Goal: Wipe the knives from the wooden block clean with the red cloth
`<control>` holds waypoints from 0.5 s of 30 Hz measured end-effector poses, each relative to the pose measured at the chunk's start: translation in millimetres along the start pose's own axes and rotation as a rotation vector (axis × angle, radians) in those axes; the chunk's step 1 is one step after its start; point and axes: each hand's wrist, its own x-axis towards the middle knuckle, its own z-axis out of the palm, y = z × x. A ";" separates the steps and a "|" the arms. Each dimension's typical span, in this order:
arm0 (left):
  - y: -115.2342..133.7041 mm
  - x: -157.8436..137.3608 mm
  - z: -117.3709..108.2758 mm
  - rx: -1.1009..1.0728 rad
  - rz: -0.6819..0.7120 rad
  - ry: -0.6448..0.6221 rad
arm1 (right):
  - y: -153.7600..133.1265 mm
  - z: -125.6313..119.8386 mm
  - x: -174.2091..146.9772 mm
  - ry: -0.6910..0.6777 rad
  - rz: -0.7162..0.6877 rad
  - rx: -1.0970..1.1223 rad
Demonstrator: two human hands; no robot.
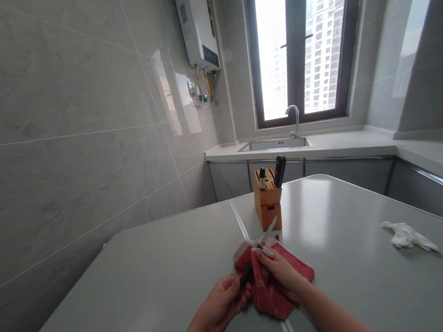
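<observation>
My left hand (229, 301) is closed around the black handle of a knife (271, 228), whose blade points away and up to the right. A red cloth (273, 295) with a pale edge is gripped in my right hand (280, 270), bunched against the knife near where handle and blade meet. Part of the handle and the lower blade are hidden by the cloth and fingers. Just beyond the blade tip stands a wooden knife block (268, 203), with a black-handled knife (280, 171) and a smaller dark-and-silver handle (262, 178) in its top.
A crumpled white tissue (408, 235) lies on the right of the pale table (159, 283). Behind the table runs a counter with a sink (276, 144) and a faucet (294, 118) below a window. A white water heater (196, 22) hangs on the wall.
</observation>
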 end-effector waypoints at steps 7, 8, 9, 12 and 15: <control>1.8 -1.7 2.5 -0.010 -0.006 0.010 | 2.5 0.8 1.2 -0.009 0.033 0.016; 2.0 -1.7 2.8 -0.015 -0.008 0.015 | 3.2 0.8 1.1 -0.014 0.039 0.019; 2.1 -1.6 3.1 -0.020 -0.008 0.019 | 3.8 0.8 0.9 -0.011 0.036 0.021; 2.6 -1.3 3.5 -0.026 -0.004 0.026 | 4.0 0.9 0.1 0.027 0.004 0.014; 3.2 -1.1 3.7 -0.008 -0.007 0.026 | 2.8 1.0 -0.6 0.036 -0.006 -0.010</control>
